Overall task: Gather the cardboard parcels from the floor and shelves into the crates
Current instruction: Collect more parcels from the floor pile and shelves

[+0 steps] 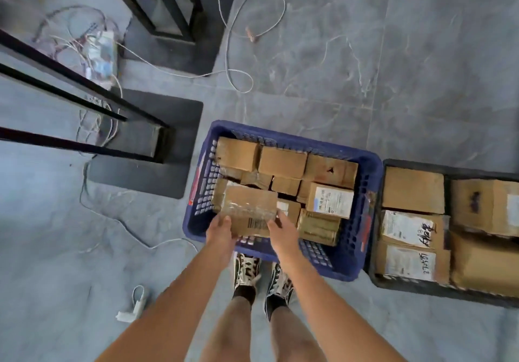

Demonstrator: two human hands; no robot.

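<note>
Both hands grip a taped parcel over the blue crate

We see soft, even daylight with weak shadows on the grey floor. The wide lens bends straight lines near the edges. The picture is slightly blurred everywhere, and most at the left corners.

The crate at centre is blue, the crate at right black. The parcels are brown; the floor is grey, marble-veined.
</note>
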